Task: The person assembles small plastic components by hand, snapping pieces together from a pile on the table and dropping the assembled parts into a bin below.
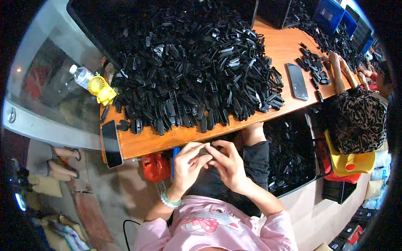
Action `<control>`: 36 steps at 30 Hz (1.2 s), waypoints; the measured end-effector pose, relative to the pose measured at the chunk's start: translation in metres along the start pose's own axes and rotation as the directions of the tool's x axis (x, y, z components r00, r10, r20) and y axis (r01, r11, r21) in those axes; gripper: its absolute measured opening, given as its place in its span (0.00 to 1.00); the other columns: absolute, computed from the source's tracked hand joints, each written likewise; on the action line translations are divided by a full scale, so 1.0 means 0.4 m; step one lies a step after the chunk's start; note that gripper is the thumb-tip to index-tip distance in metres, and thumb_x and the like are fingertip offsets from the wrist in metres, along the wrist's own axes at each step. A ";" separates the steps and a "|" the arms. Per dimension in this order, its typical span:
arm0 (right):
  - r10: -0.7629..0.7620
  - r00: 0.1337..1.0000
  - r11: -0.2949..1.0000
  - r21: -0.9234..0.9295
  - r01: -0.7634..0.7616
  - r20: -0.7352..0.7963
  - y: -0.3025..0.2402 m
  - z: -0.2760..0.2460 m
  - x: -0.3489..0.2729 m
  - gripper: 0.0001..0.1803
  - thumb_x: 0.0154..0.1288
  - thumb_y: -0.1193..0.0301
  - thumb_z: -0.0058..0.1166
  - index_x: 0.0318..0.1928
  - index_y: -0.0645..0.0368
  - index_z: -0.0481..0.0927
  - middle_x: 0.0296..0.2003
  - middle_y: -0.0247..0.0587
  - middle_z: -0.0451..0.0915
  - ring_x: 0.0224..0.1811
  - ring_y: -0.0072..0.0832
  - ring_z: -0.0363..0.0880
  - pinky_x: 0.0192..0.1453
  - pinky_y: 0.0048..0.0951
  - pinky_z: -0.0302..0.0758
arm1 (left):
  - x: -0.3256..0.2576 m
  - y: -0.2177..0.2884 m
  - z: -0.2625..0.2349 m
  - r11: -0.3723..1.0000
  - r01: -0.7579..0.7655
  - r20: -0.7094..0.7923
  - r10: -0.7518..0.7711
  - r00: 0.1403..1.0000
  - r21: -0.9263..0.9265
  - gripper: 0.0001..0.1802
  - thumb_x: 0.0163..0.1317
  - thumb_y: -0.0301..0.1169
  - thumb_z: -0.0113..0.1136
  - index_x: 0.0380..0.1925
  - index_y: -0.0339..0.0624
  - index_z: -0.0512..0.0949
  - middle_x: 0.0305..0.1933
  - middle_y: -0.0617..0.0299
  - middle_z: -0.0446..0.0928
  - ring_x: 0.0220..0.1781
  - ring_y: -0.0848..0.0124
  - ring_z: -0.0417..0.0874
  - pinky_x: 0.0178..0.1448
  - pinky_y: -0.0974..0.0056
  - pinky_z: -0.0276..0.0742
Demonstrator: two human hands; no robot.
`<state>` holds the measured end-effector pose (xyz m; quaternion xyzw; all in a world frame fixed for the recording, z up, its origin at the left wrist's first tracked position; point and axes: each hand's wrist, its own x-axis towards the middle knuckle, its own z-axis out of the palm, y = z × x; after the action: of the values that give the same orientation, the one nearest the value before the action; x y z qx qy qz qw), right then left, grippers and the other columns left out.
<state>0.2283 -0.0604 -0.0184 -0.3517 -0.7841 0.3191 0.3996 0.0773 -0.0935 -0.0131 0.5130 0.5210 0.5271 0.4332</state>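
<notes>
My left hand (188, 166) and my right hand (229, 165) meet above my lap, just in front of the table's near edge. The fingers of both are pinched together, tips touching or nearly so. Whatever lies between them is too small and hidden to name. Beyond my hands, a large heap of black plastic clip-like parts (180, 79) spreads over the wooden table (146, 144), several of them lying close to its edge. A pale green bracelet (171, 201) circles my left wrist.
A dark phone (112, 144) lies at the table's left corner, below a yellow fan (100, 90) and a plastic bottle (81, 76). Another phone (297, 81) lies right. Below it stands a black bin (291, 154) of parts. A co-worker (360, 117) handles parts at far right.
</notes>
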 end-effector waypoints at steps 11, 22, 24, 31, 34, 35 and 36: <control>0.361 0.907 0.578 0.712 -0.399 0.215 0.077 0.019 -0.002 0.09 0.55 0.80 0.59 0.38 0.68 0.79 0.32 0.40 0.74 0.30 0.24 0.76 0.35 0.21 0.75 | 0.023 -0.020 -0.054 1.000 -0.017 0.130 0.014 0.991 0.020 0.12 0.59 0.27 0.58 0.40 0.29 0.79 0.34 0.57 0.76 0.26 0.73 0.78 0.28 0.73 0.72; 0.230 0.968 0.921 0.300 -0.250 0.101 0.055 0.092 0.070 0.09 0.56 0.78 0.56 0.39 0.66 0.78 0.36 0.49 0.77 0.38 0.42 0.79 0.42 0.32 0.75 | 0.299 0.011 -0.183 0.663 -0.296 -0.165 0.539 0.826 0.687 0.04 0.56 0.20 0.56 0.31 0.34 0.78 0.31 0.53 0.76 0.28 0.58 0.78 0.33 0.63 0.73; 0.046 0.998 0.993 0.110 -0.040 -0.051 0.049 0.058 0.146 0.08 0.55 0.81 0.54 0.37 0.66 0.78 0.34 0.49 0.76 0.39 0.44 0.77 0.44 0.35 0.74 | 0.338 0.009 -0.206 0.598 -0.230 -0.205 0.569 0.796 0.768 0.04 0.56 0.21 0.55 0.31 0.35 0.78 0.32 0.53 0.76 0.31 0.56 0.79 0.36 0.61 0.74; -0.203 0.948 0.889 -0.452 0.073 -0.244 0.105 -0.026 0.381 0.07 0.54 0.81 0.52 0.36 0.63 0.78 0.33 0.46 0.76 0.39 0.43 0.73 0.46 0.37 0.70 | 0.445 0.016 -0.217 0.496 -0.102 -0.139 0.426 0.894 0.862 0.15 0.57 0.40 0.59 0.25 0.37 0.78 0.30 0.52 0.77 0.29 0.54 0.79 0.33 0.56 0.75; -0.201 0.937 0.851 -0.525 0.024 -0.284 0.120 -0.054 0.422 0.06 0.54 0.79 0.53 0.34 0.63 0.79 0.32 0.44 0.76 0.38 0.42 0.72 0.44 0.37 0.70 | 0.477 0.031 -0.193 0.301 -0.034 -0.096 0.407 0.908 0.953 0.22 0.51 0.46 0.64 0.20 0.34 0.77 0.28 0.49 0.78 0.32 0.53 0.80 0.35 0.55 0.75; -0.191 0.939 0.850 -0.527 0.012 -0.287 0.131 -0.056 0.430 0.05 0.54 0.78 0.53 0.33 0.63 0.79 0.31 0.44 0.76 0.37 0.42 0.72 0.45 0.37 0.70 | 0.481 0.031 -0.192 0.302 -0.033 -0.099 0.411 0.906 0.953 0.22 0.51 0.46 0.64 0.20 0.34 0.77 0.28 0.49 0.78 0.32 0.53 0.80 0.35 0.55 0.75; -0.199 0.940 0.857 -0.514 0.030 -0.277 0.140 -0.055 0.443 0.05 0.55 0.78 0.53 0.33 0.62 0.79 0.31 0.44 0.75 0.37 0.42 0.72 0.45 0.37 0.70 | 0.484 0.030 -0.193 0.294 -0.005 -0.116 0.394 0.912 0.956 0.20 0.51 0.44 0.65 0.20 0.34 0.77 0.28 0.49 0.78 0.32 0.52 0.81 0.35 0.54 0.75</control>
<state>0.1869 0.1181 0.0194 -0.4426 -0.7842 0.0176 0.4345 -0.0176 0.0891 0.0216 0.6328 0.7232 0.2532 -0.1110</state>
